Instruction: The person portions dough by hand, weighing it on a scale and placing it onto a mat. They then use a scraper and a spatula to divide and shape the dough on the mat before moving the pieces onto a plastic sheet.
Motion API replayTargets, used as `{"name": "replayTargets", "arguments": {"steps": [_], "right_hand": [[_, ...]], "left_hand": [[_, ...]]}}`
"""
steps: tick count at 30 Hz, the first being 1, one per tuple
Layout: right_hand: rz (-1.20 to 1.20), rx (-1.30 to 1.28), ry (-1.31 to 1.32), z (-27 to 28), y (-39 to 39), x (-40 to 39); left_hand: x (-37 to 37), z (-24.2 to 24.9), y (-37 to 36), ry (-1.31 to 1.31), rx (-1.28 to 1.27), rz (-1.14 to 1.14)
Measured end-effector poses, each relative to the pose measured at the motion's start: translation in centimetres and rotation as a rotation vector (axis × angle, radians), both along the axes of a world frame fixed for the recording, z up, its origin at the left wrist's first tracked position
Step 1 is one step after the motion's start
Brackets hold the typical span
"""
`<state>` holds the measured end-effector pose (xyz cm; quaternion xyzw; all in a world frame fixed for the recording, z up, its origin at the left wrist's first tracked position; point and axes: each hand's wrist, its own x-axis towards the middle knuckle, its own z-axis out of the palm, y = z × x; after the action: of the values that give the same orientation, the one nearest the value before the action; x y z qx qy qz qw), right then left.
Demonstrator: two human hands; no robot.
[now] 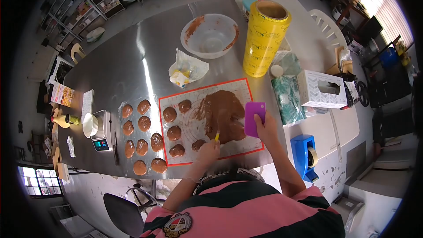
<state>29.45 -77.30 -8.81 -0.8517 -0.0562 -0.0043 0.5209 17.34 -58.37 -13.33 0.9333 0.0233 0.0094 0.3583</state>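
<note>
My right hand [268, 131] is closed around a purple dough scraper [254, 120], held upright at the right edge of the brown dough. In my left hand [208, 150] is a slim tool with a yellow end [217, 135]; the rest of it is hidden by the hand or too small to make out. Between the hands, a wide sheet of brown dough [225, 114] lies spread on a red-bordered baking mat [194, 96]. Beside my left hand sits a small dough lump [198, 145]. Several round dough pieces [174, 133] rest on the mat's left side.
More dough rounds [142, 147] lie on the steel table [114, 70]. Behind the mat are crumpled paper [189, 68], a smeared bowl [210, 36] and a tall yellow roll [266, 39]. A scale [102, 134] stands left; a blue tape dispenser [303, 156] and tissue box [324, 89] are right.
</note>
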Motion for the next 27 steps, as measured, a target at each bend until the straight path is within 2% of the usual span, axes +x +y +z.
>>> {"name": "replayTargets", "arguments": {"steps": [1, 5, 7, 13, 17, 19, 20, 22, 25, 27], "right_hand": [[0.001, -0.008, 0.01, -0.3, -0.1, -0.3], [0.02, -0.055, 0.04, -0.3, -0.5, -0.9], [0.017, -0.025, 0.006, -1.0, -0.8, -0.8], [-0.03, -0.003, 0.045, -0.4, -2.0, -0.5], [-0.024, -0.021, 0.039, -0.1, -2.1, -0.4], [-0.008, 0.042, 0.057, 0.3, -1.7, -0.6], [0.002, 0.104, 0.078, 0.5, -1.3, -0.7], [0.021, 0.094, 0.077, 0.5, -0.4, -0.9], [0.044, 0.099, 0.056, -0.1, 0.3, -0.7], [0.05, 0.117, 0.043, -0.3, 0.4, -0.8]], "left_hand": [[-0.2, -0.8, -0.5, 0.335, 0.011, 0.153], [-0.5, -3.1, 0.1, 0.3, 0.065, 0.024], [-0.1, 3.4, 0.5, 0.237, -0.346, 0.162], [-3.0, 7.2, 0.2, 0.244, -0.585, 0.305], [-2.4, 10.0, 0.4, 0.23, -0.519, 0.251], [-1.5, 11.6, 0.2, 0.365, -0.714, 0.336], [-1.2, 11.4, 0.3, 0.362, -0.713, 0.34], [-0.5, 9.5, 0.7, 0.559, -1.001, 0.329], [-0.5, 5.3, 0.2, 0.586, -1.132, 0.264], [-1.0, 3.7, -0.1, 0.624, -1.089, 0.236]]}}
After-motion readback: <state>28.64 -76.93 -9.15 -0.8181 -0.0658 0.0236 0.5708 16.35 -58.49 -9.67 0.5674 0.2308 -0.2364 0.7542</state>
